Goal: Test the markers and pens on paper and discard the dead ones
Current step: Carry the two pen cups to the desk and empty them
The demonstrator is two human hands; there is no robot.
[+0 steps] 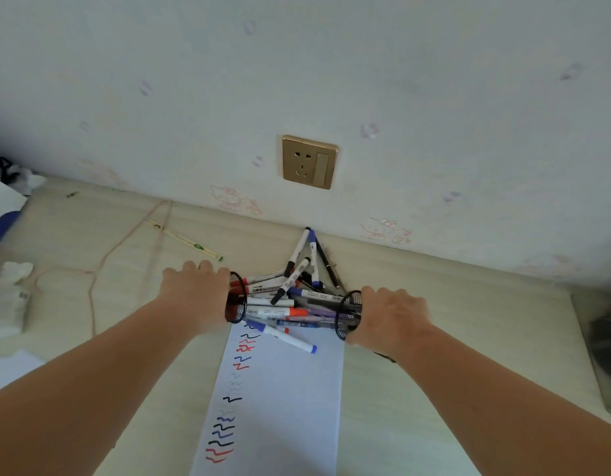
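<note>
Head view: we are gripping two tipped black wire-mesh pen cups, left hand point(194, 286) on one point(236, 297), right hand point(393, 314) on the other point(348, 314), with whiteboard markers point(280, 304) piled between them on the pale wooden table point(434, 338).

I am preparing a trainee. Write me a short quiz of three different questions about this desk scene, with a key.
1. True or false: the left hand and right hand each hold a black wire-mesh pen cup tipped on its side.
2. Multiple choice: where does the loose heap of white-barrelled markers and pens lie? A) between the two cups, at the far end of the white paper sheet; B) on the gold wall socket; C) inside a drawer.
3. Fill in: the test squiggles on the paper run down its ___ edge.

Key: 1 true, left cup, right cup; 2 A; 3 left.
</note>
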